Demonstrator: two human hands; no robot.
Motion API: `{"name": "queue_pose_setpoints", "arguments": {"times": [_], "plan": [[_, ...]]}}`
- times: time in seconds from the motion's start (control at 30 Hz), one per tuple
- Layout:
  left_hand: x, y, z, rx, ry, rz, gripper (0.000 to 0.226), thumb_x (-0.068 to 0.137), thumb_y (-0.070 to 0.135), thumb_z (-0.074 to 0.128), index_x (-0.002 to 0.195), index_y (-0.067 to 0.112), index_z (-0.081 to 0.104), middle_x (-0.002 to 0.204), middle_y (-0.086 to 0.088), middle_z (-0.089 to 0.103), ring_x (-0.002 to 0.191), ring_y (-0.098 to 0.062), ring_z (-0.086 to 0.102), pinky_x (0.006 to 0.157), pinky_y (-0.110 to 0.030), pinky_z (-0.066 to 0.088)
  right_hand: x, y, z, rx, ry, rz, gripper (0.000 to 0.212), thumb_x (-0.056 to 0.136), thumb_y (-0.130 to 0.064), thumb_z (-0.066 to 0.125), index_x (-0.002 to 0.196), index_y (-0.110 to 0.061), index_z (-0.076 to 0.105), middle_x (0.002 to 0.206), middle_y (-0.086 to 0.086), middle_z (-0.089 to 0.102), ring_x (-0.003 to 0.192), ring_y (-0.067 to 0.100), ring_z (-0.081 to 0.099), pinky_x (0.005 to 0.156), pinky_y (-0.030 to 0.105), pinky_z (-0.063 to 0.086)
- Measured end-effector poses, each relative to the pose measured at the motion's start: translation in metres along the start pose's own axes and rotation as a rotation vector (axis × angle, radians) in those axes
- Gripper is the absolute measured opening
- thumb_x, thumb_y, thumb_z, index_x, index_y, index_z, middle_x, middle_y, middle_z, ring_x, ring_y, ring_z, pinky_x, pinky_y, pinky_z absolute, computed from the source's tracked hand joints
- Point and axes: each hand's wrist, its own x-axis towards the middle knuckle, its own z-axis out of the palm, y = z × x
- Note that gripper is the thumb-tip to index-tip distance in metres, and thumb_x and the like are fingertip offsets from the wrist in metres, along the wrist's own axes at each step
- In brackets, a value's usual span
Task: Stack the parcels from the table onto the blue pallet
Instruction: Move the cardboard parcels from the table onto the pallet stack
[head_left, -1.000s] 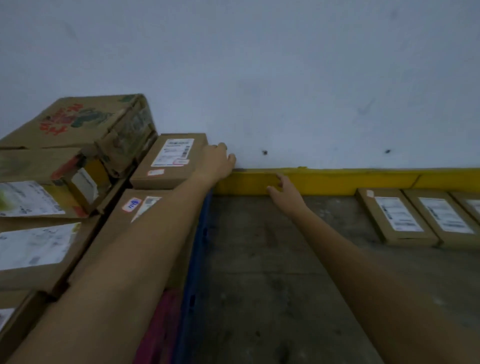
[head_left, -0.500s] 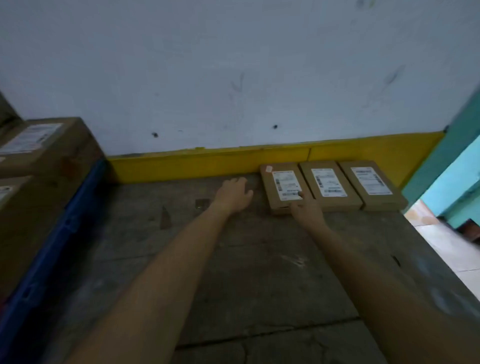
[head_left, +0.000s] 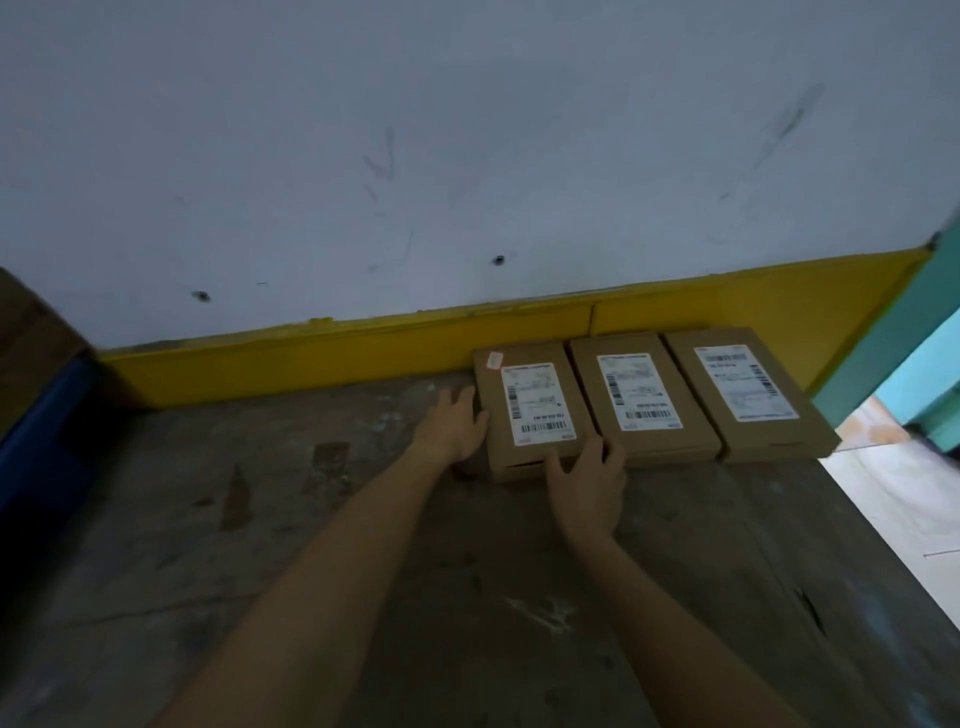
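Three flat brown parcels with white labels lie side by side on the grey table (head_left: 363, 545), against the yellow strip at the wall. My left hand (head_left: 453, 427) touches the left side of the leftmost parcel (head_left: 530, 405) with straight fingers. At that parcel's near right corner my right hand (head_left: 587, 475) rests, its fingers reaching up over the edge between it and the middle parcel (head_left: 641, 395). The third parcel (head_left: 748, 389) lies untouched at the right. A blue pallet (head_left: 36, 431) edge shows at the far left.
A brown carton (head_left: 31, 343) sits on the pallet at the left edge, blurred. The table ends at the right, where a pale floor (head_left: 893, 499) and a teal wall (head_left: 904, 353) show. A white wall rises behind the yellow strip (head_left: 311, 358).
The view has swung right, away from the stacked pallet. Both hands left the pallet side and travelled to the leftmost parcel, now touching its left side and near corner.
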Motion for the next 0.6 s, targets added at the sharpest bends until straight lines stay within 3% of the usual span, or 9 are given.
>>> {"name": "queue_pose_setpoints", "arguments": {"times": [0.1, 0.27, 0.43, 0.6], "plan": [[0.018, 0.005, 0.005, -0.013, 0.016, 0.018, 0.055, 0.098, 0.039, 0.035, 0.147, 0.016, 0.020, 0.151, -0.016, 0.021, 0.134, -0.035, 0.032, 0.109, -0.046, 0.032, 0.002, 0.001, 0.010, -0.081, 0.040, 0.009, 0.061, 0.091, -0.040, 0.052, 0.140, -0.012, 0.029, 0.151, 0.014, 0.015, 0.130, 0.032, 0.031, 0.100, 0.039, 0.037], [0.038, 0.011, 0.009, 0.001, 0.038, 0.031, 0.056, 0.099, 0.039, 0.031, 0.149, 0.026, 0.008, 0.148, -0.018, 0.021, 0.132, -0.038, 0.032, 0.107, -0.050, 0.034, -0.002, 0.004, 0.021, -0.062, 0.055, -0.012, 0.055, 0.093, -0.034, 0.050, 0.142, -0.019, 0.030, 0.155, 0.010, 0.009, 0.135, 0.031, 0.021, 0.104, 0.037, 0.033], [0.048, 0.013, 0.002, -0.002, 0.090, 0.035, 0.054, 0.100, 0.041, 0.029, 0.148, 0.024, 0.013, 0.148, -0.021, 0.023, 0.133, -0.039, 0.030, 0.108, -0.050, 0.032, -0.001, 0.007, 0.018, -0.031, 0.029, -0.009, 0.054, 0.092, -0.031, 0.053, 0.140, -0.022, 0.032, 0.151, 0.010, 0.013, 0.136, 0.029, 0.020, 0.105, 0.037, 0.031], [0.056, 0.005, -0.007, -0.074, 0.063, 0.046, 0.057, 0.100, 0.042, 0.029, 0.150, 0.025, 0.010, 0.155, -0.020, 0.009, 0.141, -0.039, 0.016, 0.112, -0.048, 0.023, -0.004, 0.011, 0.014, 0.031, -0.073, -0.065, 0.058, 0.088, -0.028, 0.059, 0.140, -0.023, 0.033, 0.147, 0.009, 0.013, 0.132, 0.025, 0.021, 0.102, 0.032, 0.034]]}}
